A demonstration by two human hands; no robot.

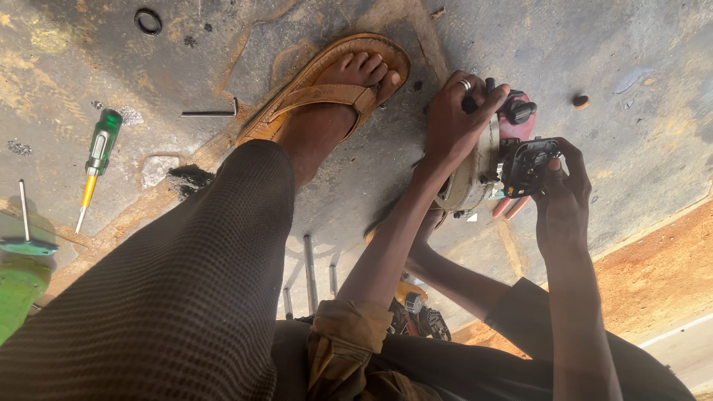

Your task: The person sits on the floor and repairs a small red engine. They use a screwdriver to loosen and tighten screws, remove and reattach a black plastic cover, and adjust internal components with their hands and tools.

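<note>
I had the small engine part (499, 160) pinned on the concrete floor (594, 44), my left grip (454, 122) clenched over its top and black knob, my right grip (562, 194) grasping its black housing from the side. To do this well, I judged the left should press steady while the right worked gently. Well left of both grips I counted one green-handled screwdriver (97, 160), one hex key (210, 111), one rubber ring (148, 21) and one sandal (327, 85)

Warm, even daylight with soft shadows, mostly sharp (edges bend from the wide lens, foreground slightly soft).
</note>
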